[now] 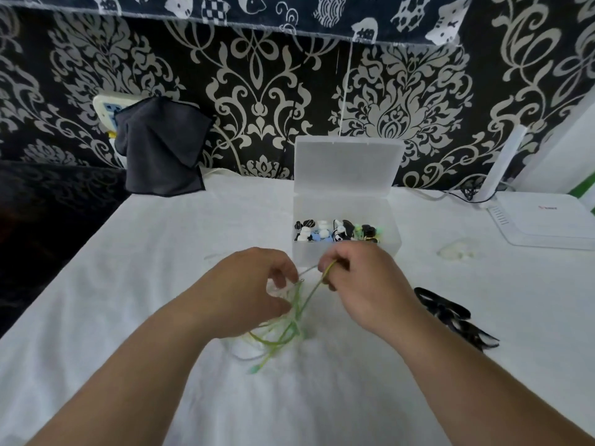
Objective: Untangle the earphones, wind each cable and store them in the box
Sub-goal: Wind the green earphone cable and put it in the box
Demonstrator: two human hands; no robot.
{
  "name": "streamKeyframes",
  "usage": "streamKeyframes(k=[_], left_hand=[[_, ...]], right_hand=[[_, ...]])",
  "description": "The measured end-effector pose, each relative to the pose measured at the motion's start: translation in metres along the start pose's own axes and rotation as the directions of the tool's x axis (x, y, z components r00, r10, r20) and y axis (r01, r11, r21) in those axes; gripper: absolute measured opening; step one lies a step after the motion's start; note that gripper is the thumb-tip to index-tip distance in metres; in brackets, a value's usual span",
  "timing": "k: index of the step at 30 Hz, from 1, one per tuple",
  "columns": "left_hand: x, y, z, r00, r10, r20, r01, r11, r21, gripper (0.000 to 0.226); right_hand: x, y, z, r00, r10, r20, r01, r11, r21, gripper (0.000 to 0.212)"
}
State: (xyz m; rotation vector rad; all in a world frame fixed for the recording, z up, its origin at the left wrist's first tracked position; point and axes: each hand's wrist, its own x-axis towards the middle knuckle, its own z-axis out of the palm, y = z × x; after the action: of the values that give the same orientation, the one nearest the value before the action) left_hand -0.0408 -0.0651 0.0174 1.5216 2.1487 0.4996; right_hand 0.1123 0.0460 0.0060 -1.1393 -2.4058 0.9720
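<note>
A tangle of green and white earphone cables (283,333) hangs between my hands over the white table, with a green earbud tip low at its left. My left hand (254,284) pinches the cables at the top of the tangle, near a small metal plug. My right hand (357,278) pinches one green strand and holds it up and to the right. Just behind my hands stands the clear plastic box (383,220), lid upright, with several small black, white, blue and green pieces inside. A black earphone cable (450,313) lies on the table to the right.
A white router (547,223) with its antenna sits at the far right. A small clear plastic piece (457,249) lies in front of it. A dark cloth (161,149) hangs at the back left. The white table (161,236) drops off along its left edge.
</note>
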Motion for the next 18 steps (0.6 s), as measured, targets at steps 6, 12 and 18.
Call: streamKeyframes(k=[6, 12, 18], left_hand=[[0.005, -0.008, -0.001, 0.975, -0.149, -0.163, 0.161, 0.985, 0.064, 0.019], [0.004, -0.009, 0.007, 0.991, -0.127, -0.046, 0.133, 0.979, 0.152, 0.050], [0.012, -0.011, 0.024, 0.991, -0.129, -0.022, 0.130, 0.960, 0.246, 0.033]], right_hand=[[-0.003, 0.005, -0.026, 0.974, 0.135, 0.184, -0.100, 0.978, -0.185, 0.029], [-0.013, 0.000, -0.028, 0.996, 0.064, 0.062, -0.035, 0.922, -0.387, 0.036], [-0.021, -0.011, -0.006, 0.953, -0.208, 0.222, 0.232, 0.969, -0.086, 0.051]])
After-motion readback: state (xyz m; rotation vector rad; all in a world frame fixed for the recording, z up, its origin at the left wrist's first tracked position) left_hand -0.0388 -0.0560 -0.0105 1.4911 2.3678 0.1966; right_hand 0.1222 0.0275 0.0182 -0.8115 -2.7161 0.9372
